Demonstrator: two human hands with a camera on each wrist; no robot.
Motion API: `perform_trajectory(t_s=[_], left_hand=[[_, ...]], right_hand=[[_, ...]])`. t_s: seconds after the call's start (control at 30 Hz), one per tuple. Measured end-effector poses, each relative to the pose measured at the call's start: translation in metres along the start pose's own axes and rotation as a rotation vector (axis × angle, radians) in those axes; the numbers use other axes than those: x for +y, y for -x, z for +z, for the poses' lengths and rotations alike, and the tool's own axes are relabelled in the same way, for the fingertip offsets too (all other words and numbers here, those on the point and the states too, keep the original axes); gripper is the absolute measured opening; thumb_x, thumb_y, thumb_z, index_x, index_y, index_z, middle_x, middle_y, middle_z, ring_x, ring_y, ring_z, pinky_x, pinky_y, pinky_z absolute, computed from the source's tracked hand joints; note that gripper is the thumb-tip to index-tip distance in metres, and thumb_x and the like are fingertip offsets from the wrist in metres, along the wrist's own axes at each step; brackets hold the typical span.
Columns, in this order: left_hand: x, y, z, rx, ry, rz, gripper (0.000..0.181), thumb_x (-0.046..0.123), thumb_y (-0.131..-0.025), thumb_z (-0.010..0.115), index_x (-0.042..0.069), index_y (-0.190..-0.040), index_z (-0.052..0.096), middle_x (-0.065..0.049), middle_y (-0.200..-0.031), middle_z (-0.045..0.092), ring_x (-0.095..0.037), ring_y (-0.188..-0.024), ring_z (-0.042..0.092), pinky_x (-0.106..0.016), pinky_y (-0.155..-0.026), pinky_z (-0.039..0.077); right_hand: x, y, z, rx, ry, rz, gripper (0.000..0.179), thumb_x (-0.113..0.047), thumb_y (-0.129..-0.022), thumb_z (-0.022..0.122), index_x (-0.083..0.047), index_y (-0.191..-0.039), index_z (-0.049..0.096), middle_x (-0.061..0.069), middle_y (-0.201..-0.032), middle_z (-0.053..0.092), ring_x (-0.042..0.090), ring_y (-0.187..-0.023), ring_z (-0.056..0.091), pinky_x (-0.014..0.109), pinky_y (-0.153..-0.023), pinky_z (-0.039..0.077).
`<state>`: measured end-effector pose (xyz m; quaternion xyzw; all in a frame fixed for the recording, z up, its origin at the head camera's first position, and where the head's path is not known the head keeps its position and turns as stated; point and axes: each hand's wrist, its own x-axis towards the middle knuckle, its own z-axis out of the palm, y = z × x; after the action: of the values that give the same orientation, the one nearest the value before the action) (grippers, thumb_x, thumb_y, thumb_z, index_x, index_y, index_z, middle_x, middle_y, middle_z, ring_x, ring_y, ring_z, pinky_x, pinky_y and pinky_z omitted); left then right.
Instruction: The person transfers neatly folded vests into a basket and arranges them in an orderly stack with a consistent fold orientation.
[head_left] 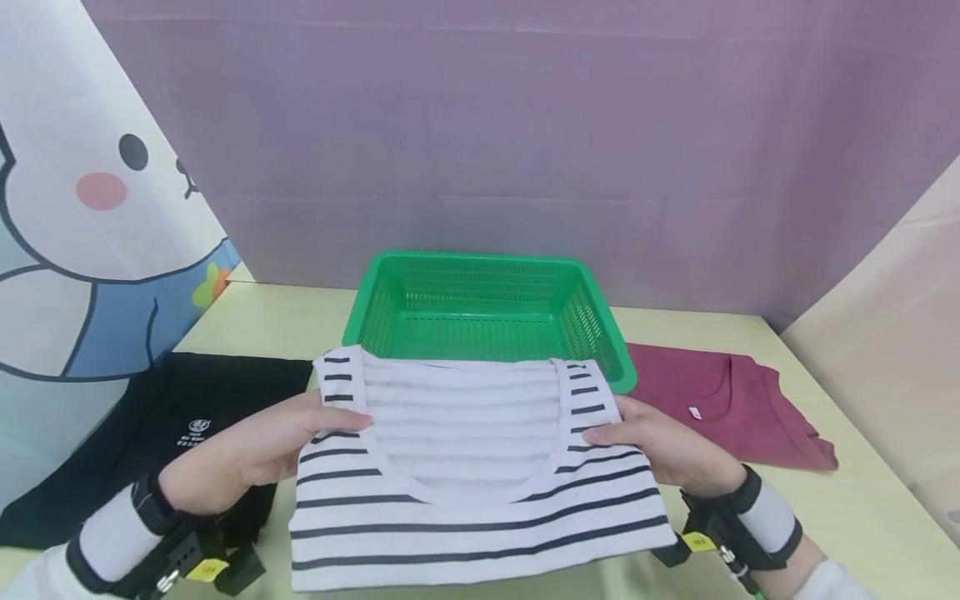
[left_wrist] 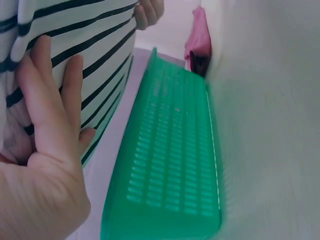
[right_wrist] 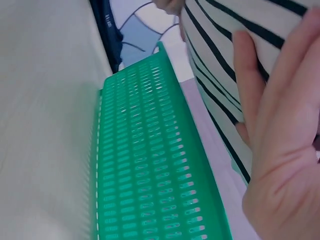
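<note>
A white shirt with dark stripes (head_left: 472, 533), scoop-necked and folded, is held up in front of me between both hands. My left hand (head_left: 258, 450) grips its left side by the neckline, the thumb on the front and the fingers behind. On the other side my right hand (head_left: 667, 442) pinches it the same way. In the left wrist view, fingers (left_wrist: 47, 110) lie against the back of the striped cloth. The right wrist view likewise has fingers (right_wrist: 272, 90) spread behind it. The shirt overlaps the near rim of a green basket (head_left: 480, 333) in the head view.
The green plastic basket stands at the back of the pale table (head_left: 862, 400), against a purple cloth backdrop (head_left: 525, 150). Left of it lies a black garment (head_left: 157, 408) with a small white print. A folded maroon top (head_left: 720, 400) lies to the right.
</note>
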<state>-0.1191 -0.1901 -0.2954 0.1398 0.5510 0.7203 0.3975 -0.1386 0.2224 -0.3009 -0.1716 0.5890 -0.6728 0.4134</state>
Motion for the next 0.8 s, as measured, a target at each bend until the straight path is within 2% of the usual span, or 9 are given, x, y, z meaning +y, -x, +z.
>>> perform_trajectory(t_s=[0.17,0.33,0.53,0.8], left_hand=[[0.008,-0.004,-0.005,0.09,-0.07,0.0,0.028,0.015,-0.098,0.048,0.014,-0.125,0.043,-0.004,-0.107,0.071,-0.02,-0.096,0.069,-0.038,-0.081,0.056],[0.018,-0.01,-0.007,0.178,-0.15,-0.022,0.031,0.018,-0.096,0.051,0.01,-0.125,0.043,-0.002,-0.102,0.071,-0.019,-0.092,0.07,-0.037,-0.079,0.057],[0.026,-0.02,-0.013,0.215,-0.206,-0.029,0.034,0.018,-0.097,0.05,0.007,-0.128,0.04,-0.001,-0.1,0.072,-0.019,-0.091,0.07,-0.035,-0.079,0.057],[0.029,-0.029,-0.022,0.247,-0.263,-0.035,0.041,0.019,-0.097,0.049,0.002,-0.132,0.038,0.0,-0.098,0.072,-0.017,-0.089,0.07,-0.033,-0.078,0.058]], right_hand=[[-0.005,-0.012,0.001,0.096,0.051,0.003,0.039,-0.011,-0.095,0.052,-0.008,-0.131,0.039,0.005,-0.105,0.07,0.023,-0.095,0.069,0.04,-0.08,0.056],[-0.011,-0.021,-0.003,0.129,0.083,-0.009,0.04,-0.011,-0.095,0.052,-0.007,-0.133,0.038,0.004,-0.103,0.07,0.021,-0.092,0.07,0.038,-0.077,0.057],[-0.016,-0.026,-0.01,0.105,0.061,-0.015,0.044,-0.012,-0.097,0.05,-0.009,-0.138,0.033,0.005,-0.109,0.069,0.023,-0.096,0.069,0.039,-0.082,0.056],[-0.019,-0.034,-0.015,0.18,0.141,-0.008,0.048,-0.013,-0.096,0.052,-0.006,-0.14,0.032,0.003,-0.106,0.069,0.021,-0.094,0.069,0.038,-0.082,0.056]])
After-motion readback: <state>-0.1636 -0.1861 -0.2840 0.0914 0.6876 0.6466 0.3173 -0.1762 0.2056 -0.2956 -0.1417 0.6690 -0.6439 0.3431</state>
